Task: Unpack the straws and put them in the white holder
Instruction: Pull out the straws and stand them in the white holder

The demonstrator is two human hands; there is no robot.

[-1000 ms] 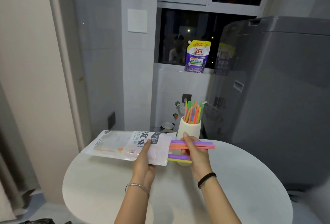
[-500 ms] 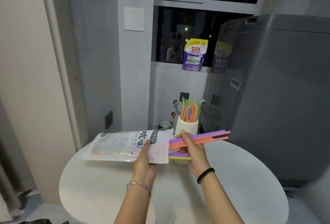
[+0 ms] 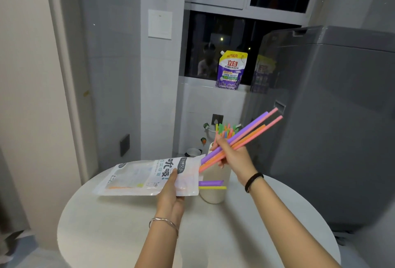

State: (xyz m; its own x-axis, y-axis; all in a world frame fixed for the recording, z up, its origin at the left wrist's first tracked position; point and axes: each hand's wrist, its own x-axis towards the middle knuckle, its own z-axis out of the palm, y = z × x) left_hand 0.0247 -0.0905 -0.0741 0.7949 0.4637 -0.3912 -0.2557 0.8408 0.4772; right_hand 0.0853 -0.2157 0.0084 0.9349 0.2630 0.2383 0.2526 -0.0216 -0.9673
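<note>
My left hand [image 3: 171, 193] grips a clear and white straw packet [image 3: 147, 178] held flat above the table, its open end facing right. A purple and a yellow straw [image 3: 212, 184] poke out of that opening. My right hand [image 3: 232, 156] is closed on a bundle of purple, pink and orange straws [image 3: 254, 133], tilted up to the right, their lower ends just clear of the packet mouth. The white holder [image 3: 215, 195] stands on the table behind both hands, with several coloured straws [image 3: 226, 131] upright in it.
The round white table [image 3: 106, 231] carries only the holder. A grey washing machine [image 3: 333, 122] stands close on the right. A purple detergent pouch [image 3: 232, 71] sits on the window sill behind. A wall and door frame lie to the left.
My right hand has drawn the bundle of straws out of the packet and swung it from level to steeply tilted up-right. The left hand and packet stay about where they were.
</note>
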